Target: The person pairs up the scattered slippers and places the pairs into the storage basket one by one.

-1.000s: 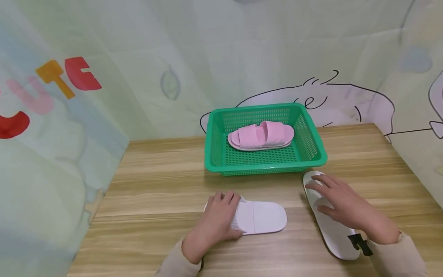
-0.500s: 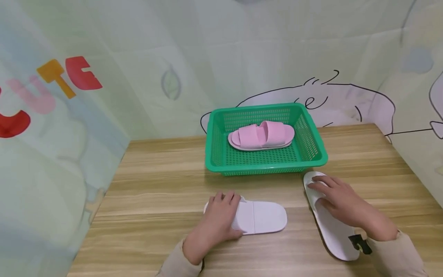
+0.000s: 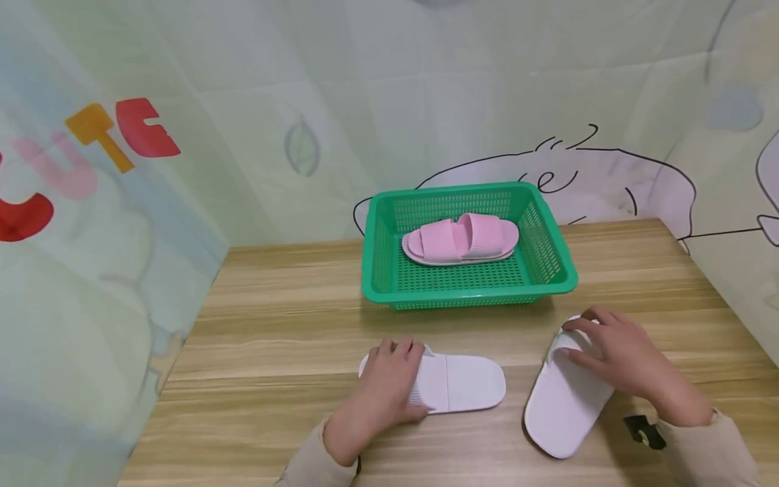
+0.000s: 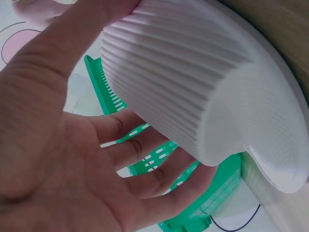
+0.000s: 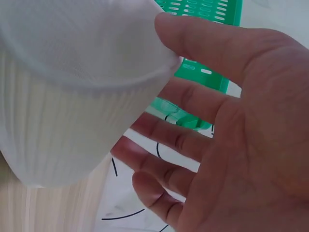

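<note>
Two white slide slippers lie on the wooden table. The left slipper (image 3: 468, 382) lies crosswise, toe to the left. My left hand (image 3: 389, 379) spans its ribbed strap (image 4: 164, 82), thumb at one side and fingers at the other. The right slipper (image 3: 562, 409) lies at a slant, toe pointing away and to the right, heel toward me. Its strap (image 5: 58, 121) is pinched at the side edge by my right hand (image 3: 627, 352), thumb inside the opening and index finger outside. The remaining right fingers are spread apart in the right wrist view.
Behind the slippers, a green plastic basket (image 3: 468, 297) stands at the back of the table (image 3: 286, 318). Pink slippers (image 3: 456, 240) lie inside it. A printed cloth backdrop (image 3: 243, 135) encloses the back and sides.
My right hand has taken the right slipper's strap and turned the slipper, swinging its heel leftward and its toe rightward. My left hand and its slipper have stayed in place.
</note>
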### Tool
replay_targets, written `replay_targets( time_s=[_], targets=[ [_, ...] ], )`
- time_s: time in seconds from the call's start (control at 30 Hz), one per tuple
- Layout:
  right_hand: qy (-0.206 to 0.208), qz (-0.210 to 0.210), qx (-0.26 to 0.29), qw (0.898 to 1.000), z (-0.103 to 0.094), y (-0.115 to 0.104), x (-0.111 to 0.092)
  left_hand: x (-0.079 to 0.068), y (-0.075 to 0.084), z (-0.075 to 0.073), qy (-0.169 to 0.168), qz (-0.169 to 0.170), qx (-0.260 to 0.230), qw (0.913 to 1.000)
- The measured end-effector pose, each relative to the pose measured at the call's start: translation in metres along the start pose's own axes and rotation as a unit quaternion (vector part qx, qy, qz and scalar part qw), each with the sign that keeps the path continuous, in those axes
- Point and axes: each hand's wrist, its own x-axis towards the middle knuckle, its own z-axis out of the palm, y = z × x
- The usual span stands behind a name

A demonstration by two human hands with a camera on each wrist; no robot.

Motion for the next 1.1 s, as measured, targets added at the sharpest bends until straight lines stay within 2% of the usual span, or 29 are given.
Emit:
replay_targets(
  time_s=[0.1, 0.23, 0.4, 0.6, 0.7, 0.87, 1.1],
  targets=[
    [-0.004, 0.019, 0.007, 1.0, -0.001, 0.0, -0.002, 0.0, 0.0, 0.001, 0.0, -0.001, 0.001, 1.0],
    [-0.025, 0.017, 0.029, 0.999, -0.006, 0.004, -0.011, 0.001, 0.0, 0.0, 0.008, 0.002, 0.004, 1.0],
    [-0.052, -0.03, 0.044, 0.997, -0.011, 0.012, -0.024, 0.001, 0.001, 0.0, 0.021, 0.01, 0.015, 0.9996],
    [-0.082, -0.069, 0.035, 0.994, -0.004, 0.016, -0.031, 0.0, 0.001, -0.003, 0.019, 0.023, 0.029, 0.9992],
    [-0.074, -0.083, 0.026, 0.993, 0.002, 0.019, -0.036, 0.0, 0.002, -0.002, 0.017, 0.028, 0.034, 0.9989],
    [-0.026, -0.11, -0.003, 0.994, 0.012, 0.019, -0.038, 0.0, 0.002, -0.001, 0.018, 0.03, 0.033, 0.9989],
    [-0.026, -0.089, -0.003, 0.996, 0.012, 0.01, -0.031, -0.002, 0.0, -0.002, 0.02, 0.027, 0.033, 0.9989]
  ],
)
